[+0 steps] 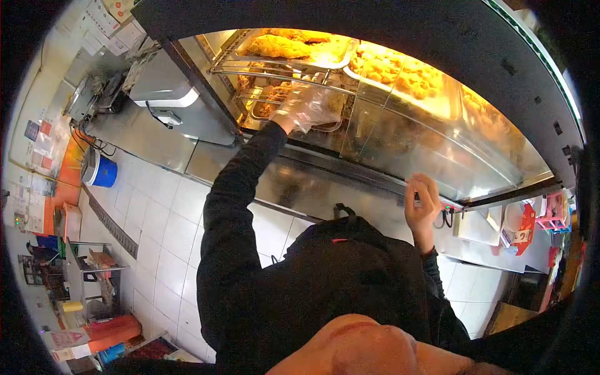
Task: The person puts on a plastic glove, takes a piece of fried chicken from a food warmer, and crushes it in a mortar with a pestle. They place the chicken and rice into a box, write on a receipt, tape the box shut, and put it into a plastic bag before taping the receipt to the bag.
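Note:
My left hand (306,107), in a clear plastic glove, reaches inside a lit food warming cabinet (400,128). It is over the lower shelf, next to a tray of fried food (262,110); glare and crinkled plastic hide the fingers, so I cannot make out a grip. Above it, a wire rack carries a tray with large golden fried pieces (281,47). Bare and raised, my right hand (423,206) is in front of the cabinet's lower edge. Its fingers are curled in toward the thumb, with nothing visible in them.
Small fried pieces (406,75) fill another upper tray behind the glass. A steel counter (294,184) runs below the cabinet. On the left are a grey boxy appliance (181,100) and a blue bucket (103,172) on the tiled floor. A red and white box (525,228) stands at right.

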`<state>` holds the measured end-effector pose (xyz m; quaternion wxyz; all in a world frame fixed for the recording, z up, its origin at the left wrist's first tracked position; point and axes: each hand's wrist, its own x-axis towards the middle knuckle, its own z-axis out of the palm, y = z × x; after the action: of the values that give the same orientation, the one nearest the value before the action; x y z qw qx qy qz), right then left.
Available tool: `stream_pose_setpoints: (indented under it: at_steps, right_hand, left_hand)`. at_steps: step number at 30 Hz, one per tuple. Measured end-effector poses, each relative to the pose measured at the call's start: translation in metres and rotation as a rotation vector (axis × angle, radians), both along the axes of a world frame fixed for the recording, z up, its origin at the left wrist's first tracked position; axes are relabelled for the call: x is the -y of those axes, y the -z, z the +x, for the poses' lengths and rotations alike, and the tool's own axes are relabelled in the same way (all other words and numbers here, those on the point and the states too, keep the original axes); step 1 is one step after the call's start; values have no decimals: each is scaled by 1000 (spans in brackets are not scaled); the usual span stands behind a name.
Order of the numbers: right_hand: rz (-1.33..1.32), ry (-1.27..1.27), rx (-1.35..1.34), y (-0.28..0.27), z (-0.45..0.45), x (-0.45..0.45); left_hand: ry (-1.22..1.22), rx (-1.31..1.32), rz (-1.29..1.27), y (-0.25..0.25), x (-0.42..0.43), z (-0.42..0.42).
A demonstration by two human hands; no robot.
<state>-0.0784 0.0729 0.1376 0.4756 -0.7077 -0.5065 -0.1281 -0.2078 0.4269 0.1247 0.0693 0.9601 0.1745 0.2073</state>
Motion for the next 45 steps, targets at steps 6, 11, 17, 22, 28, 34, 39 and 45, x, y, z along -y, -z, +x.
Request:
stream_pose_setpoints:
  at_steps: [6,11,17,22,28,34,39,45]
  right_hand:
    - [234,203,564,-28,43,-28]
    - [256,312,883,-9,93,-52]
    - [260,284,915,-7,67,-84]
    - [268,116,927,-10,9,-143]
    - [255,-244,919,-12,-57,-215]
    - [205,-575,786,-34,-101,-258]
    - [292,-750,397,-56,-29,-133]
    - [112,-199,-28,46,120,127]
  left_hand:
    - [-10,62,-46,-5,13,-12]
    - [34,842,120,3,21,-29]
    - [-100,1359,-343,-10,76,-69]
    - [-281,1838,-555,-34,122,-92]
    - [-327,2017,-874,-45,151,-112]
    - [-328,2009,-892,-42,190,-95]
    - [-362,1816,-1056,-43,273,-20]
    - [-17,1455,-1499,-2,408,100]
